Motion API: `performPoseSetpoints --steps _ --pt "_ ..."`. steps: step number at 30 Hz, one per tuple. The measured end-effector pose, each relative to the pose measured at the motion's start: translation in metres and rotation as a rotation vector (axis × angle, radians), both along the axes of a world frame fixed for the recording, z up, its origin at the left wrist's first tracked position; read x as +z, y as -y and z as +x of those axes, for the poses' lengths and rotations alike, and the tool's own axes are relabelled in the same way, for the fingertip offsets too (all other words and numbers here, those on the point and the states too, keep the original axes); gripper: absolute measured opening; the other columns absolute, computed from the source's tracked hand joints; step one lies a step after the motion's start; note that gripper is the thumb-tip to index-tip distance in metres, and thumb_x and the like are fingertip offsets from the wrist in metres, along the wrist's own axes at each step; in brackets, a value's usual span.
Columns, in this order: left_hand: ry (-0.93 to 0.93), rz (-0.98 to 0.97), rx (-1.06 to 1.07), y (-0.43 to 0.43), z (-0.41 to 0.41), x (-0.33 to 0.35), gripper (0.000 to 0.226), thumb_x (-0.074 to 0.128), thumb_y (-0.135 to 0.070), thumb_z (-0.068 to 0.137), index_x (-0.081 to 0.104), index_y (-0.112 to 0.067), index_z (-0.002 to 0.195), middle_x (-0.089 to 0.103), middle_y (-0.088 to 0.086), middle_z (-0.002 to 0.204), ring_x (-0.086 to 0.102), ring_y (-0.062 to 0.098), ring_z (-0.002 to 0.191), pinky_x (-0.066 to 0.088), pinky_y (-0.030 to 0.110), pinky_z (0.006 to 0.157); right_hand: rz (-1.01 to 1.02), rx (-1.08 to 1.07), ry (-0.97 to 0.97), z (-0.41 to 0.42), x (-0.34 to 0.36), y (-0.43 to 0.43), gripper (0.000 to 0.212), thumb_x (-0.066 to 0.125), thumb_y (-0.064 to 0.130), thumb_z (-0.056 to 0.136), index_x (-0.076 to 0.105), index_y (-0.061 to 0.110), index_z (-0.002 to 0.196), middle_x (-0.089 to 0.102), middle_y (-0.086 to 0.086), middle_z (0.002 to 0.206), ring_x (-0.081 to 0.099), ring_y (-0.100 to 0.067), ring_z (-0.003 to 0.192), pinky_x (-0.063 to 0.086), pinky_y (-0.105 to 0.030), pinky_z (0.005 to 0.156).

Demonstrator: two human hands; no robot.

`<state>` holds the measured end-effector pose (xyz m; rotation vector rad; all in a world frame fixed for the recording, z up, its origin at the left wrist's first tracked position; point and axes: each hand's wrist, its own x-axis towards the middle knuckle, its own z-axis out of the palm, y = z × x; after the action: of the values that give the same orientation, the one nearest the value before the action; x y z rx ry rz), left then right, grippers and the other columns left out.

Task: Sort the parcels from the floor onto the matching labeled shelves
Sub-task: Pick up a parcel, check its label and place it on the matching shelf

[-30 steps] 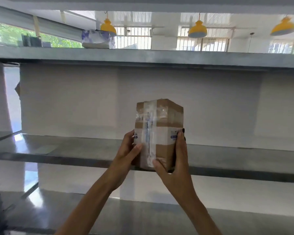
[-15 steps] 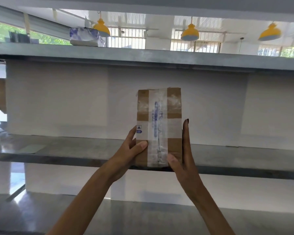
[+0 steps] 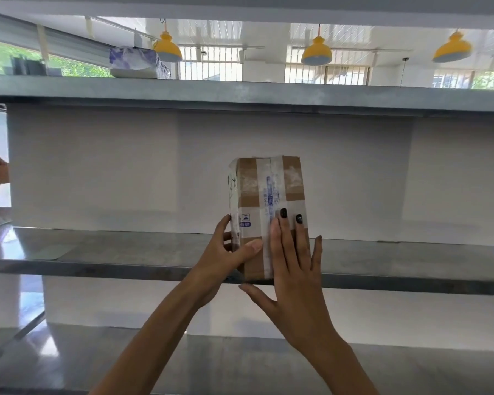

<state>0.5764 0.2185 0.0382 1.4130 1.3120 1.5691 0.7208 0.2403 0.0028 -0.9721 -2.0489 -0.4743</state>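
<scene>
box: small cardboard box [image 3: 268, 218] stood upright on the front edge of the middle shelf [image 3: 111, 252], cross-taped with clear tape, a white label wrapped round its left side.
weight: I judged it light; two bare hands steadied it with no visible strain, though I could not confirm that from looks alone.
stiffness: I read it as stiff, corners square and faces flat, top flap edge a bit ragged.
surface: tape looked glossy, so I guessed slick there; bare cardboard should give better friction.
fragility: unknown, a small printed mark near the lower left was too small to read.
where to hold: I would take it by the two narrow sides, low down, on cardboard rather than tape.
left hand: left hand [image 3: 226, 258] was curled round the box's lower left edge, thumb on the front face, fingers round the side, a loose hold.
right hand: right hand [image 3: 294, 266] was flat and spread wide, palm and fingers pressed on the front face, thumb sticking out under the shelf lip; pushing, not gripping.
stage: I judged the box was being seated onto the shelf, base barely past the lip.
risk: tall and narrow at the edge, it could tip forward.
shelf label: none I could read.
upper shelf: another wrapped parcel [image 3: 134, 62] sat there, well apart.
</scene>
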Motion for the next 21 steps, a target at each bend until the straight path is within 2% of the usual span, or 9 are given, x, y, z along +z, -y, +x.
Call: performPoseSetpoints --steps 2,5,7,9,11,14,18,21 --pt "-0.073 0.003 -0.051 0.003 -0.001 -0.001 0.099 0.073 -0.059 0.063 0.021 -0.033 0.143 0.043 -0.003 0.138 0.047 0.022 0.123 0.05 0.04 0.096 0.014 0.02 -0.003 0.002 0.0 0.001 0.097 0.03 0.077 0.081 0.003 0.015 0.151 0.008 -0.008 0.16 0.006 -0.028 0.147 0.01 -0.062 0.114" --pt "-0.055 0.03 -0.142 0.004 -0.006 0.0 0.066 0.057 -0.046 0.083 0.03 -0.029 0.14 0.048 -0.002 0.136 0.049 0.022 0.124 0.05 0.039 0.098 0.004 0.076 -0.091 0.008 0.004 0.002 0.1 0.031 0.08 0.077 0.002 0.018 0.15 0.008 -0.004 0.159 0.005 -0.027 0.146 0.007 -0.065 0.113" --pt "0.031 0.044 -0.16 0.003 -0.009 -0.001 0.068 0.051 -0.046 0.076 0.037 -0.022 0.138 0.053 0.005 0.132 0.055 0.023 0.118 0.051 0.042 0.097 -0.028 0.167 -0.21 0.011 0.006 0.001 0.101 0.038 0.079 0.075 -0.003 0.024 0.149 0.003 0.003 0.159 0.001 -0.022 0.148 0.004 -0.063 0.113" --pt "0.069 0.062 -0.155 0.001 -0.009 -0.002 0.063 0.056 -0.043 0.071 0.042 -0.023 0.129 0.059 0.003 0.122 0.064 0.018 0.106 0.057 0.036 0.086 -0.102 0.296 -0.346 0.013 0.006 0.001 0.101 0.05 0.073 0.074 -0.004 0.031 0.148 0.001 0.008 0.16 0.0 -0.015 0.148 0.003 -0.062 0.115" --pt "0.12 0.08 -0.167 -0.004 -0.007 -0.004 0.05 0.061 -0.036 0.071 0.044 -0.026 0.117 0.066 -0.002 0.111 0.069 0.015 0.098 0.06 0.03 0.075 -0.197 0.418 -0.489 0.015 0.005 0.0 0.101 0.059 0.064 0.073 0.001 0.03 0.148 0.004 0.009 0.16 0.004 -0.012 0.148 0.013 -0.062 0.115" --pt "0.181 0.098 -0.199 -0.008 -0.007 -0.006 0.045 0.064 -0.032 0.071 0.043 -0.025 0.111 0.071 -0.002 0.106 0.07 0.02 0.096 0.06 0.029 0.071 -0.329 0.532 -0.665 0.014 0.002 -0.002 0.088 0.064 0.051 0.076 0.014 0.027 0.145 0.009 0.012 0.158 0.016 -0.015 0.146 0.035 -0.057 0.109" --pt "0.208 0.125 -0.248 -0.004 -0.012 -0.007 0.037 0.059 -0.028 0.079 0.046 -0.023 0.113 0.069 0.002 0.113 0.068 0.023 0.103 0.059 0.029 0.074 -0.496 0.665 -0.756 0.019 -0.006 -0.01 0.079 0.061 0.03 0.078 0.015 0.036 0.142 0.013 0.012 0.157 0.027 -0.013 0.142 0.046 -0.04 0.104" --pt "0.158 0.176 -0.247 0.002 -0.015 -0.009 0.035 0.053 -0.031 0.084 0.048 -0.023 0.118 0.067 -0.001 0.117 0.064 0.02 0.11 0.058 0.029 0.08 -0.589 0.801 -0.845 0.025 -0.008 -0.014 0.08 0.06 0.013 0.076 0.02 0.043 0.139 0.026 0.006 0.155 0.04 -0.012 0.135 0.052 -0.031 0.095"
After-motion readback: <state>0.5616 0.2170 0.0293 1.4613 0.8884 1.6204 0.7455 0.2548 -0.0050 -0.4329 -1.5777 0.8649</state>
